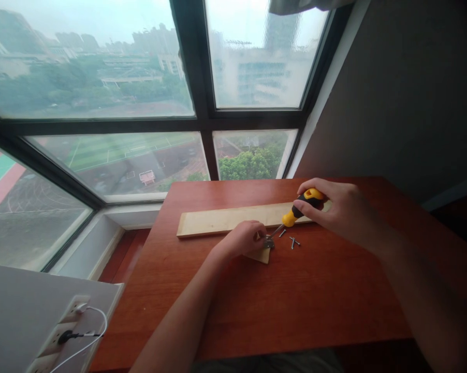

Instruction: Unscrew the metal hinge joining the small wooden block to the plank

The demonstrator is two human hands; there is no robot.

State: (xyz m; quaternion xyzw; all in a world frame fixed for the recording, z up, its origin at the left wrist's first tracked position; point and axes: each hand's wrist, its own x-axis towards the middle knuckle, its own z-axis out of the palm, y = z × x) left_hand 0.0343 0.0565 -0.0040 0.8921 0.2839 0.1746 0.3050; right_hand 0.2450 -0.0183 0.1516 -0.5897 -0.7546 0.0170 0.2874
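Observation:
My right hand (336, 207) is wrapped round the yellow and black handle of a screwdriver (288, 218). The shaft slants down to the left, and its tip meets a small metal bracket (270, 243). My left hand (249, 235) is closed, its thumb and fingers pinching at the bracket; the fingertips partly hide what they grip. Under the bracket and that hand lies a small piece of wood (262, 256), mostly covered. Just right of the bracket, a single screw (282, 233) rests on the table, with a few crossed screws (293, 243) beyond it.
A long pale board (214, 220) lies across the reddish wooden table (295, 300), behind both hands. Large windows (125, 155) stand past the table's far and left sides. At lower left, wall sockets (60, 334) hold plugs with a white cable (104, 318). A dark wall (392, 103) is on the right.

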